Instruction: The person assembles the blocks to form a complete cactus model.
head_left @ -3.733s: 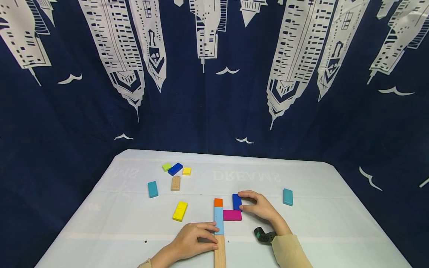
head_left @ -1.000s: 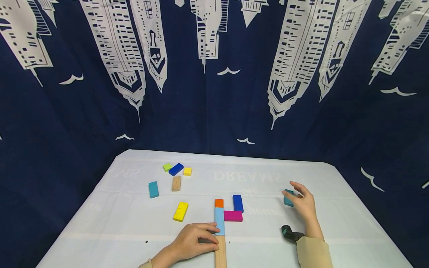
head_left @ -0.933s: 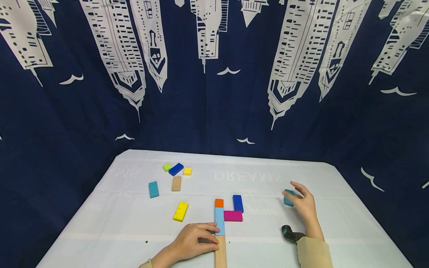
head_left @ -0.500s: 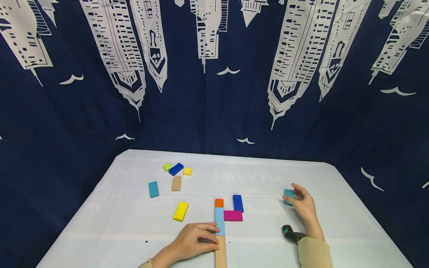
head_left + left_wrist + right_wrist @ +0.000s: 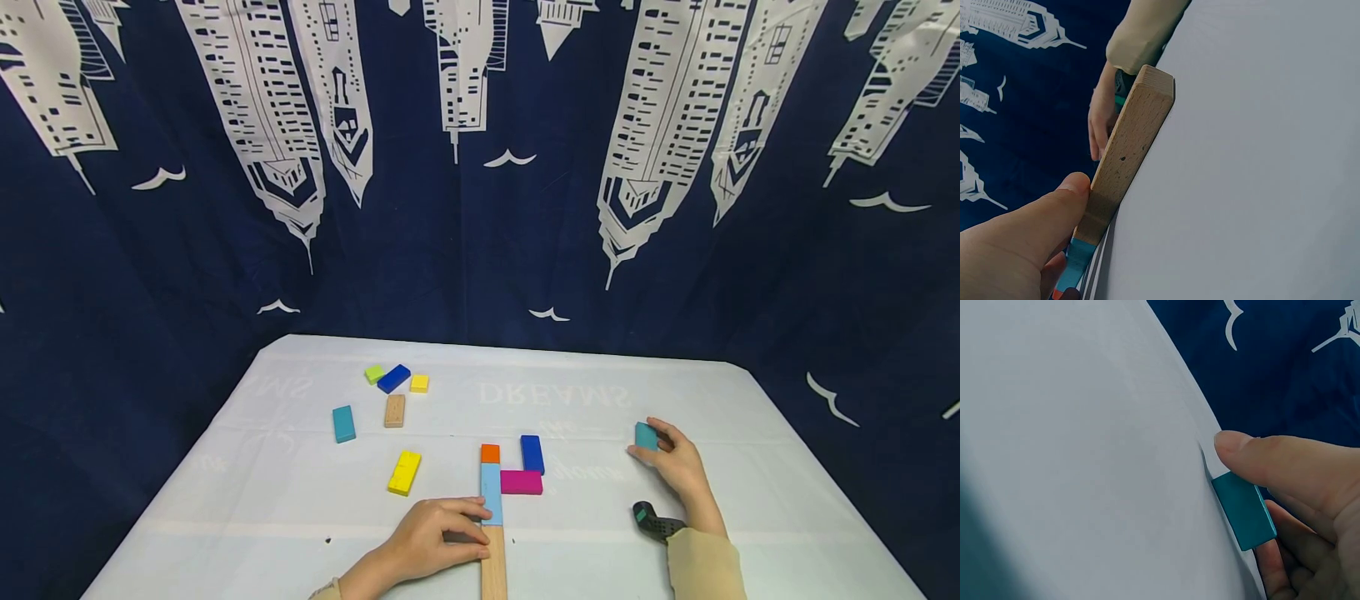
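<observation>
My right fingers (image 5: pixel 669 430) pinch teal block (image 5: pixel 1244 512). Left fingers (image 5: pixel 461 507), relaxed, touch light-blue block (image 5: pixel 491 482) and wooden block (image 5: pixel 1129 144).

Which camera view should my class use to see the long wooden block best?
Left wrist: the long wooden block appears large there, one end and dark specks visible. The head view crops it at the bottom edge; the right wrist view doesn't show it.

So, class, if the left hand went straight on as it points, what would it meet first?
Most likely the light blue block: the left hand seems to touch it, though depth is unclear.
</observation>
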`<state>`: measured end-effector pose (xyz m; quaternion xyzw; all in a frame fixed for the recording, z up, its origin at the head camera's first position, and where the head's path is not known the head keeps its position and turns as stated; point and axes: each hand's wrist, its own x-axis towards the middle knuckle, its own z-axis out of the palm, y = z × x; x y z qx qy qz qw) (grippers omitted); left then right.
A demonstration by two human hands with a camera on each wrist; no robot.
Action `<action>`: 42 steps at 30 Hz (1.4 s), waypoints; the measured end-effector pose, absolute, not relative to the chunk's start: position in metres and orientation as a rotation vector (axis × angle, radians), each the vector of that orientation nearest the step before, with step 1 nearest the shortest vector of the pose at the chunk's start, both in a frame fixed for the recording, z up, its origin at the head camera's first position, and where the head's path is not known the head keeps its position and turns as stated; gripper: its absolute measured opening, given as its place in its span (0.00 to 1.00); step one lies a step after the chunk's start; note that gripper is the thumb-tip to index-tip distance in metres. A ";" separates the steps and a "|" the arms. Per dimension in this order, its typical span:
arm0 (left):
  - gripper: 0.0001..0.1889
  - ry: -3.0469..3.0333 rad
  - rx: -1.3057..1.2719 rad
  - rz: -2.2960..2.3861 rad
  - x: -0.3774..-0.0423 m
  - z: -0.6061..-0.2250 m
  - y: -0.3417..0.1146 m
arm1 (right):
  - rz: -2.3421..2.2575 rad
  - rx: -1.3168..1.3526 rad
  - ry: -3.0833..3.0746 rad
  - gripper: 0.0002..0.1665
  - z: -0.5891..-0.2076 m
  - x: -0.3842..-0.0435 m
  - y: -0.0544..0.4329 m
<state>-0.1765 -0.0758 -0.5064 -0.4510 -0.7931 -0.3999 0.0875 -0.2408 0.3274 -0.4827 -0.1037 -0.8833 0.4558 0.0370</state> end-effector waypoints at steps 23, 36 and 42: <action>0.06 -2.348 -1.345 -1.174 -0.176 -0.504 -0.076 | 1.258 -0.231 -2.717 0.50 -0.481 -0.245 0.314; 0.06 -2.338 -1.348 -1.179 -0.175 -0.505 -0.076 | 1.390 -0.053 -2.725 0.44 -0.463 -0.253 0.270; 0.06 -2.358 -1.341 -1.185 -0.175 -0.506 -0.076 | 1.433 -0.002 -2.737 0.42 -0.459 -0.262 0.253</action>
